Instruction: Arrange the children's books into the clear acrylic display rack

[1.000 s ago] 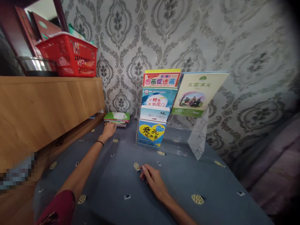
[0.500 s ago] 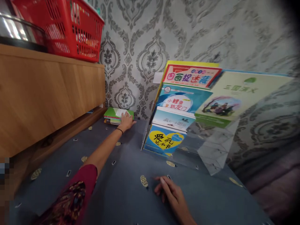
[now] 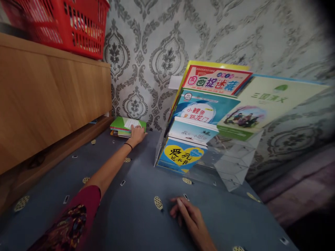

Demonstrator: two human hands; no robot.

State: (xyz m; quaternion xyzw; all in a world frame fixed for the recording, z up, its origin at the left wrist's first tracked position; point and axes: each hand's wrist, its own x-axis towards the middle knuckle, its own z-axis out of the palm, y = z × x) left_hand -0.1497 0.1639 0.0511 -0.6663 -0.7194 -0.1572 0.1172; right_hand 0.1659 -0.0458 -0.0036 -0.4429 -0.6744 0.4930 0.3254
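Note:
My left hand [image 3: 138,134] is stretched out to a small stack of books [image 3: 115,126] by the wall. Its fingers rest on the top book, which has a green and white cover, and its thumb sticks out to the right, off the stack. I see no book lifted. My right hand [image 3: 190,216] hovers over or rests on the dark patterned cloth [image 3: 125,216], loosely bent and holding nothing. Beyond it stands a clear book rack [image 3: 230,170] with several books in tiers, among them a blue book with a yellow heart [image 3: 180,156] at the front.
A wooden cabinet [image 3: 57,101] runs along the left side, with a red plastic basket [image 3: 86,31] on top. Behind everything is a grey patterned wall [image 3: 167,52]. A pale green book [image 3: 277,101] leans in the right part of the rack. Pinkish fabric [image 3: 295,184] shows at the right.
The view has shifted slightly, so the basket, cabinet and stack appear farther left and a little higher. My left hand stays at the stack; my right hand has hardly moved.

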